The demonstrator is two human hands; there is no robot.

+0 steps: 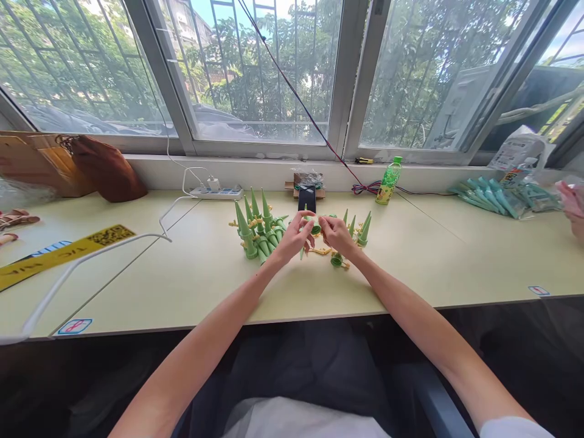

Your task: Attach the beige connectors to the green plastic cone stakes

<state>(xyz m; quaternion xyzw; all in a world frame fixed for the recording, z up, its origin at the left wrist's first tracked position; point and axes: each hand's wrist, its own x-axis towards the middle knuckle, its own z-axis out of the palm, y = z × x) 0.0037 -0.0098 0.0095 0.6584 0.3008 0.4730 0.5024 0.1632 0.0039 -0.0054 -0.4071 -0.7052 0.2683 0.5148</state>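
My left hand (295, 236) is closed, thumb and fingers curled round a green plastic cone (302, 253), of which only parts show. Close beside it my right hand (336, 234) makes a pinch; whatever lies between its fingertips is too small to make out. A green ring-shaped piece (316, 230) shows between the two hands. To the left stands a cluster of green cones (255, 225) with small yellow parts on them. More green cones (364, 231) stand just right of my right hand. Below it lies a green cup-like piece (336, 260), near a yellow piece (320, 250).
Behind my hands are a dark phone-like object (307, 199) and a small cardboard box (292, 185). A green bottle (389, 181), a power strip (218, 193) and teal packets (493, 196) line the back. A white cable (98, 246) crosses the left; another person's hand (575, 222) shows far right.
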